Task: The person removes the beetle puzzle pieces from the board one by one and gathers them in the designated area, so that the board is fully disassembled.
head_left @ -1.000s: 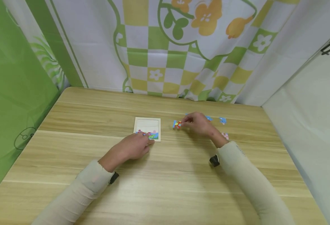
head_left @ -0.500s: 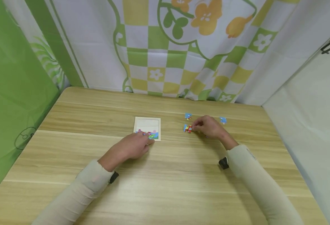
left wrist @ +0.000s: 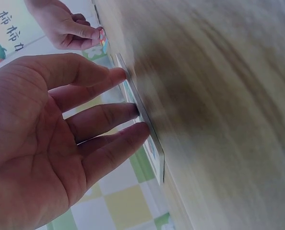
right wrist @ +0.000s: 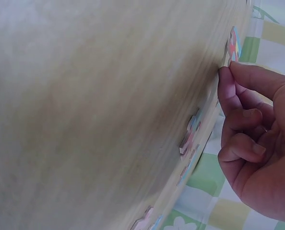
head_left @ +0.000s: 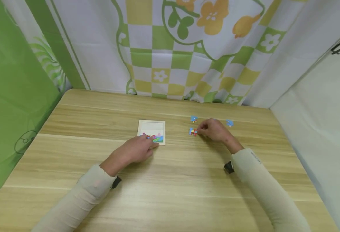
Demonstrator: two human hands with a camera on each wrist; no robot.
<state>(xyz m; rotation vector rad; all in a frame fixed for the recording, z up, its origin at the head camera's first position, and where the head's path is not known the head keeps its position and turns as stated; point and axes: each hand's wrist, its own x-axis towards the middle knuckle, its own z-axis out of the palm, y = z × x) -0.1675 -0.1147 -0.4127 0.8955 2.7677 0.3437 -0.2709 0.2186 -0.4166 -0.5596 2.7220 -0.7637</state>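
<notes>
My right hand pinches a red, blue and yellow jigsaw piece between thumb and index finger. In the right wrist view that piece sticks out beyond the fingertips, close to the table surface, and the other fingers are curled. Left of it lies a square wooden puzzle frame, its lower part filled with colourful pieces and its upper part bare. My left hand rests its fingertips on the frame's near part, covering some of the picture. Seen from the left wrist, those fingers are extended and spread, touching the frame.
A blue loose piece lies behind the held one, and another blue piece lies farther right. More loose pieces show beside the right hand in the right wrist view. A checked curtain hangs along the wooden table's back edge.
The right hand has moved right and slightly nearer with the jigsaw piece, uncovering a blue piece behind, then stayed nearly still. The left hand remains on the frame.
</notes>
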